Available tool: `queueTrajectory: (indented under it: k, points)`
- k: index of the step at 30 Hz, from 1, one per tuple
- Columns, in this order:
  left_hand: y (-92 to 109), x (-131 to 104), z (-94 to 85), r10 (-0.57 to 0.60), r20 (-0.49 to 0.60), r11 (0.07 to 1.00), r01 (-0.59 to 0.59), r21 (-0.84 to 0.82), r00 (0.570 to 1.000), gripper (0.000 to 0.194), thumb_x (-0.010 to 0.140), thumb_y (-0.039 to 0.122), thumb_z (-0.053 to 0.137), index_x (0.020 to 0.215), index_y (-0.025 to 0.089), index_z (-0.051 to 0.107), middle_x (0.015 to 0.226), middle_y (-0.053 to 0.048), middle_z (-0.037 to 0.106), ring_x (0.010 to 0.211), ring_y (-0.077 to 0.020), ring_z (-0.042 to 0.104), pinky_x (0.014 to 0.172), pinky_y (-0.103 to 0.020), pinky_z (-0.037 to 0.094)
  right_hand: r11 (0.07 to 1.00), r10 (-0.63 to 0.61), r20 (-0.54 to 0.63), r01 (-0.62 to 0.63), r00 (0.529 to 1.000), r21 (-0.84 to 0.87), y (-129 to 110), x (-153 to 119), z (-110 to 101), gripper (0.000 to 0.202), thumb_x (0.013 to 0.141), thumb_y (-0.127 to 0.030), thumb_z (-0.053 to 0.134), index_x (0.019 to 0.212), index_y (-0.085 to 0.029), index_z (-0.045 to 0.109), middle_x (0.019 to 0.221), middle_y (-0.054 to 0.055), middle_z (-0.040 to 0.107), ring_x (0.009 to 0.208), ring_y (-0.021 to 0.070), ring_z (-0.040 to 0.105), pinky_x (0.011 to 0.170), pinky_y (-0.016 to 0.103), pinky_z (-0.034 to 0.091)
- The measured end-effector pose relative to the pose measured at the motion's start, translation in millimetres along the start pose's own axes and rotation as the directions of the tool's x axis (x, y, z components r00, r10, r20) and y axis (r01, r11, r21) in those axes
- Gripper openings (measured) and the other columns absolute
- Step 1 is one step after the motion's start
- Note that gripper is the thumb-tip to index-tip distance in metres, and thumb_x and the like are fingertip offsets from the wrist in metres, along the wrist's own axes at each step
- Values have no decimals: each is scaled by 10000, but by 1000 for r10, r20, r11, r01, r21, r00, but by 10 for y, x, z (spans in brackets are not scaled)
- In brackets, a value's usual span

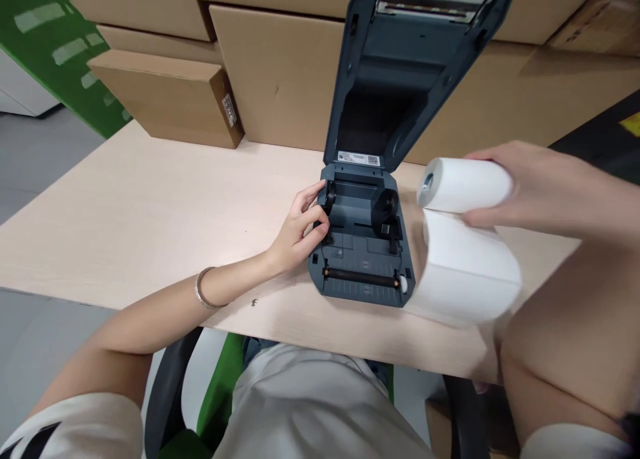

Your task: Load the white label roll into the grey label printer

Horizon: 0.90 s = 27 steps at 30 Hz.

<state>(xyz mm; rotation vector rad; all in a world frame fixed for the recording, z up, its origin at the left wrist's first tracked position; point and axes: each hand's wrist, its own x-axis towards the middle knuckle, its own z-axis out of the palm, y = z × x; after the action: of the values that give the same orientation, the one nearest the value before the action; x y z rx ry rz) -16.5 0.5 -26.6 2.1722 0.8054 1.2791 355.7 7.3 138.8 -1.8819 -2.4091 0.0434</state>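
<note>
A dark blue-grey label printer [350,245] lies on the table with its lid [395,65] raised. Two black roll holders stand inside it, and a black roller runs across its front. My left hand [303,229] is closed on the printer's left side wall, its fingertips by the left roll holder. To the right of the printer, my right hand [525,185] is wrapped round a roll of white labels [463,184], slightly blurred. A loose strip of labels [470,265] hangs from the roll and curls down toward the table.
Large cardboard boxes [285,79] form a wall behind the table [165,205]. A smaller flat carton [160,99] leans against them at the back left. At the right edge is a dark object [600,135] with a yellow mark. A green chair [220,379] is under me.
</note>
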Motion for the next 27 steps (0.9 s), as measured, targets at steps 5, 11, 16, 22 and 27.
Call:
queueTrajectory:
  k: [5,11,16,22,27]
  points:
    - [9,10,-3,28,-7,999,-28,-22,1000,403,1130,547,486,953,240,678,1706,-132,452,1629,-333,464,1345,-610,449,959,-116,-101,138,988,247,-576,-43,84,768,635,-562,872,1326,-292,675,1268,111,732,1182,425,692,1088,646,549]
    - [31,17,-21,14,14,1000,-14,4,1000,445,1127,580,463,922,232,650,1702,-141,447,1625,-362,460,1336,-630,454,897,-360,-200,397,911,195,-1021,182,454,673,693,-445,824,1326,-276,670,1242,83,772,1234,408,711,1397,703,210]
    - [44,16,-7,-4,6,1000,4,6,1000,461,1125,601,464,903,236,638,1661,-131,485,1610,-334,478,1364,-593,425,906,-375,-159,397,913,145,-937,314,678,679,722,-438,799,1368,-267,680,1211,88,785,1208,400,740,1380,738,212]
    - [43,16,-17,23,5,999,-23,-24,1000,387,1131,526,492,924,237,644,1681,-135,468,1613,-344,472,1346,-601,438,899,-416,-50,419,908,129,-973,371,784,645,870,-501,716,1438,-196,691,1393,130,759,1311,395,715,1383,757,171]
    - [33,16,-16,44,-6,998,-44,-49,999,345,1129,482,514,927,235,645,1684,-138,461,1615,-341,476,1345,-580,436,915,-401,-61,403,914,32,-1188,-62,541,528,1086,-417,470,1468,-126,690,1458,179,727,1379,383,686,1331,685,374]
